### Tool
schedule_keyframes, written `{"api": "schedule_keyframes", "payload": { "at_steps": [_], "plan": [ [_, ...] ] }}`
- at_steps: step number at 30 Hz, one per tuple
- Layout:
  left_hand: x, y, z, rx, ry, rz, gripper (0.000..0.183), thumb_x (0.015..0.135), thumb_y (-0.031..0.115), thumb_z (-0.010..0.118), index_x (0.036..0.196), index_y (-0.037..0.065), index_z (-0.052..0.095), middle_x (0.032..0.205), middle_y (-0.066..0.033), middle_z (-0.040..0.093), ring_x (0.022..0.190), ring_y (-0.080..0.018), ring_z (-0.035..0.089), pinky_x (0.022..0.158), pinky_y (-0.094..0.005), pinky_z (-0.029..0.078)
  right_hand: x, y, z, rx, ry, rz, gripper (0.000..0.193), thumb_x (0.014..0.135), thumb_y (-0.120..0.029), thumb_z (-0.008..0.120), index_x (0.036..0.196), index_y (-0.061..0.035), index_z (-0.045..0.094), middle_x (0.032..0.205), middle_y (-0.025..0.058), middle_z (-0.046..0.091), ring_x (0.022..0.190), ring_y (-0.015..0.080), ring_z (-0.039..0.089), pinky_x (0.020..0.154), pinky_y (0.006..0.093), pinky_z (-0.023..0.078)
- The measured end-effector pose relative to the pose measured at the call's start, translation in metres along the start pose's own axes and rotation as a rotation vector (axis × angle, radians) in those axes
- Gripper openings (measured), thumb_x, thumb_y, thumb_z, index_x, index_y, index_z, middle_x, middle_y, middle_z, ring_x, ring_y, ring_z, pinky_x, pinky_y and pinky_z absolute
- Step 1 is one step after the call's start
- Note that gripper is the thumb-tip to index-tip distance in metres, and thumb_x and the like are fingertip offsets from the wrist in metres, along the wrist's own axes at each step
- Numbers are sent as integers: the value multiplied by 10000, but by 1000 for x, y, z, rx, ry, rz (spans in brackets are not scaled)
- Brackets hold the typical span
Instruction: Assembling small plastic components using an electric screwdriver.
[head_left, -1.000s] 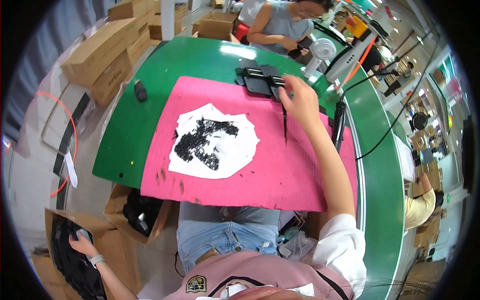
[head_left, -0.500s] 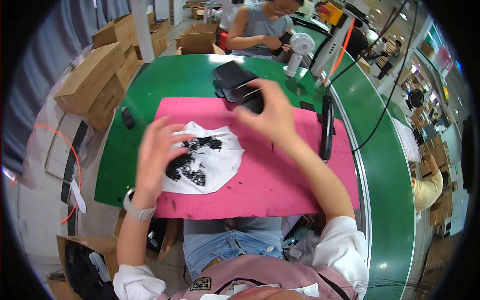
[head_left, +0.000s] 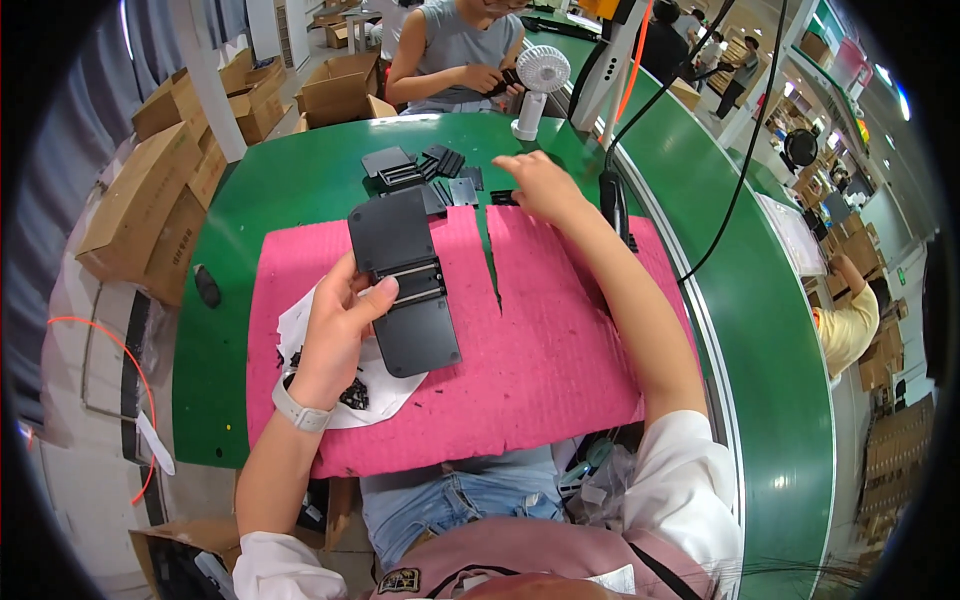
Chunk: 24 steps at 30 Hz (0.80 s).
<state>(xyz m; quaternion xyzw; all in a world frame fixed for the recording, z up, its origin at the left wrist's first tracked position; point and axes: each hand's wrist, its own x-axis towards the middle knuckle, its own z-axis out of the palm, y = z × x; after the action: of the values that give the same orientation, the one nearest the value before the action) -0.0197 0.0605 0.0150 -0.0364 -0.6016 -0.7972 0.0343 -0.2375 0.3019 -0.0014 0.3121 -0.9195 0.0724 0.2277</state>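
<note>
My left hand (head_left: 345, 315) grips a black hinged plastic plate (head_left: 400, 290) above the pink mat, thumb on top. Two flat panels meet at its middle, where slim metal rods cross the hinge. To the right, my right hand (head_left: 540, 185) stretches over the mat's far edge with fingers extended, above a small dark slotted part (head_left: 503, 197). Nothing shows in that hand. Under my left hand lies a white cloth (head_left: 395, 395) with many tiny black pieces (head_left: 355, 393), partly hidden. A pile of black plastic plates and slotted parts (head_left: 440, 165) sits just beyond the mat.
The pink mat (head_left: 540, 340), slit at its far side, covers part of the green table (head_left: 215, 380). A black pen-shaped power screwdriver (head_left: 613, 205) stands at the right with a cable. A white fan (head_left: 543, 75), cardboard boxes (head_left: 140, 205) and a co-worker (head_left: 450, 60) are around.
My left hand has gone from empty above the cloth to holding the black hinged plate. My right hand has moved away from the black parts toward the far edge. The plate now lies unfolded.
</note>
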Motion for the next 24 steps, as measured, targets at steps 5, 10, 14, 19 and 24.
{"api": "schedule_keyframes", "payload": {
  "at_steps": [5,10,14,19,24],
  "plan": [
    [2,-4,-13,-62,24,-4,396,882,154,615,1234,19,491,1107,-73,583,996,-127,560,836,-248,458,15,11,17,122,-301,-93,581,665,-28,718,1210,-147,557,1056,107,616,1053,277,571,845,383,500],
    [3,-3,-13,-99,37,-14,389,894,161,604,1235,16,485,1121,-75,580,1002,-128,561,851,-246,451,15,7,14,-5,-175,-137,432,638,-85,751,1056,-144,661,984,93,637,982,261,602,790,375,523],
    [1,-3,-9,-108,40,-5,374,904,157,591,1233,16,482,1121,-71,581,1000,-126,564,858,-249,450,5,-8,-4,101,-50,-9,195,652,-110,742,844,-91,712,832,89,649,821,260,636,705,371,523],
    [-3,-7,-4,-98,6,-80,376,908,158,589,1238,15,476,1118,-62,585,1002,-119,563,856,-246,450,-30,-108,-63,709,354,-251,163,686,-94,758,836,-53,710,697,70,600,591,167,581,519,259,457],
    [-3,-16,-1,-221,-43,-97,360,913,165,585,1224,14,486,1104,-50,590,989,-111,563,847,-244,450,-58,-145,-75,570,215,-579,337,657,-150,752,931,-2,625,932,104,570,833,275,571,660,352,506]
  ]
}}
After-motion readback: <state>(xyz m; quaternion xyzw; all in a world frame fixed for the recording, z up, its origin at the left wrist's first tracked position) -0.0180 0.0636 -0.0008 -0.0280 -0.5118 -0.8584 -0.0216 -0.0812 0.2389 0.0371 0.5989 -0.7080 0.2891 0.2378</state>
